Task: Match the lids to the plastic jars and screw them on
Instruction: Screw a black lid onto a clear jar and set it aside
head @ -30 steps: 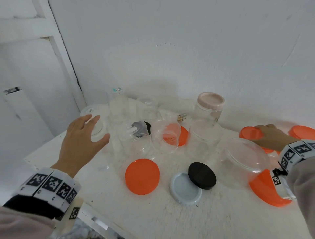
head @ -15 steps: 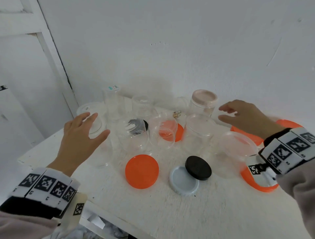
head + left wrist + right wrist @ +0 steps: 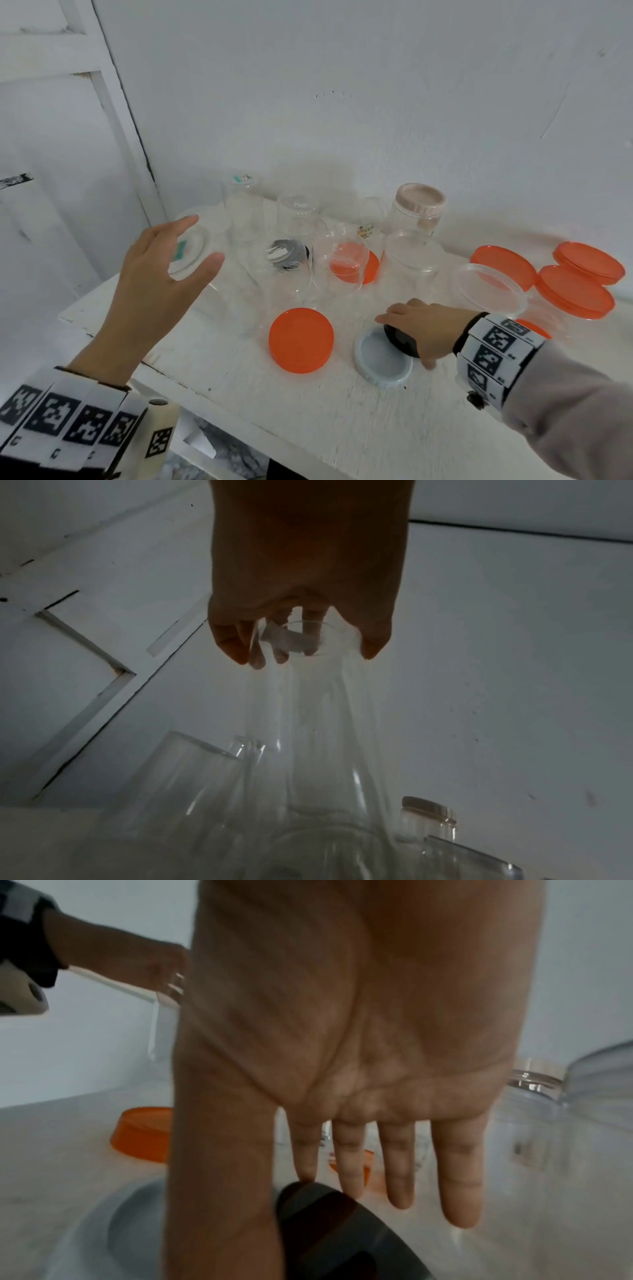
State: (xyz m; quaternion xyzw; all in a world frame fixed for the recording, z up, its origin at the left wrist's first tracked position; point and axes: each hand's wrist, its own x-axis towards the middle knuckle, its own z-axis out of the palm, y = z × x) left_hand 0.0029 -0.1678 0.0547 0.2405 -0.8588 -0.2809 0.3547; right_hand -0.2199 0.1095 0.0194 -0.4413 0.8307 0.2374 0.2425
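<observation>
My left hand (image 3: 171,270) sits on top of a tall clear jar (image 3: 191,253) at the table's left. In the left wrist view its fingers (image 3: 240,647) and thumb curl round the jar's (image 3: 318,723) upper end. My right hand (image 3: 421,325) is over a black lid (image 3: 399,339) near the front, fingers straight and the index fingertip touching the lid's edge. The right wrist view shows the black lid (image 3: 342,1231) under the palm, between thumb and index finger (image 3: 304,1161). The lid leans on a pale blue-grey lid (image 3: 382,361). An orange lid (image 3: 300,340) lies to its left.
Several clear open jars stand in the middle, such as one (image 3: 340,263) with an orange lid (image 3: 371,270) behind it. A pink-lidded jar (image 3: 418,209) stands at the back. A wide clear jar (image 3: 493,287) and stacked orange lids (image 3: 575,298) are at the right. The table's edge (image 3: 102,329) runs front left.
My right hand has swung from the orange lids at the right, past the pink-lidded jar, down onto the black lid. My left hand has stayed on the tall clear jar.
</observation>
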